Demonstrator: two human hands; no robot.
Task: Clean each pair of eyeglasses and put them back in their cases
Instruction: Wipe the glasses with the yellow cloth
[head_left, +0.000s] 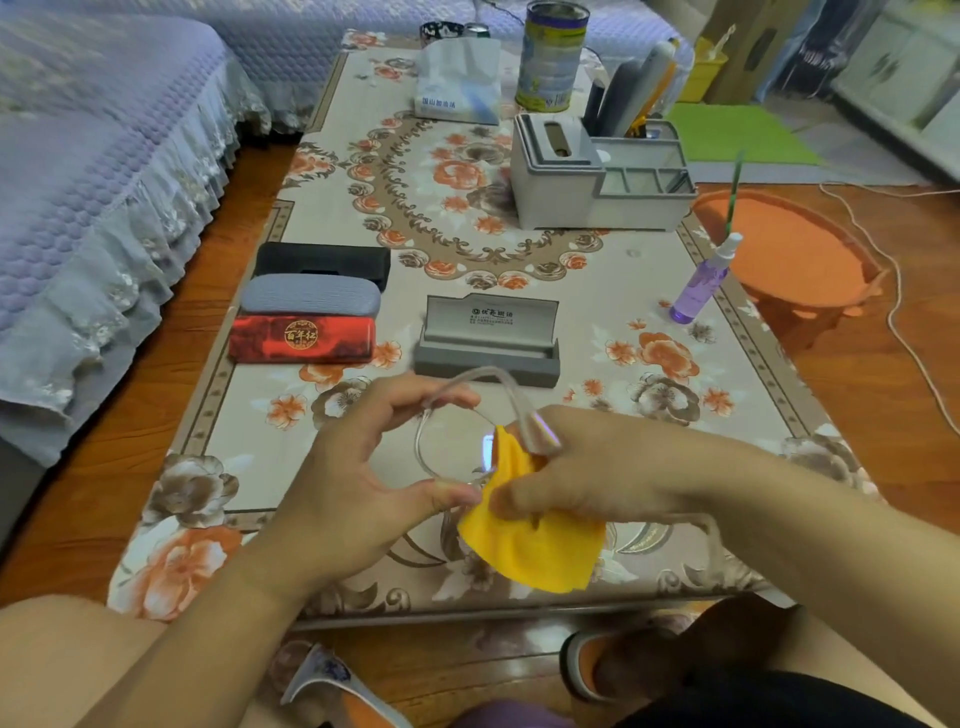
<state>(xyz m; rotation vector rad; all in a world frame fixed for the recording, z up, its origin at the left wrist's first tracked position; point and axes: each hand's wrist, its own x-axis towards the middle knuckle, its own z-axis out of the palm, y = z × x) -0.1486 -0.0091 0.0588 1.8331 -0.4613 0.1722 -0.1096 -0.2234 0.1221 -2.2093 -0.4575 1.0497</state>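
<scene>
My left hand (363, 467) pinches the thin, clear glasses (452, 447) by the rim. My right hand (561, 478), at 3 o'clock, grips the soft yellow cloth (535, 551). They look light and easy to break.

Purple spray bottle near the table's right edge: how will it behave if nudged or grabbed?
The tall, narrow purple spray bottle probably tips easily, and it stands close to the floral table's edge. It looks like light plastic, partly filled with liquid. Its smooth sides may be slippery, so a grip around the body seems safest.

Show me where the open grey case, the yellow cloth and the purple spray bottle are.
open grey case (485, 358): head view, on its front wall.
yellow cloth (540, 551): head view, on its hanging lower part.
purple spray bottle (698, 291): head view, on its purple body.
</scene>
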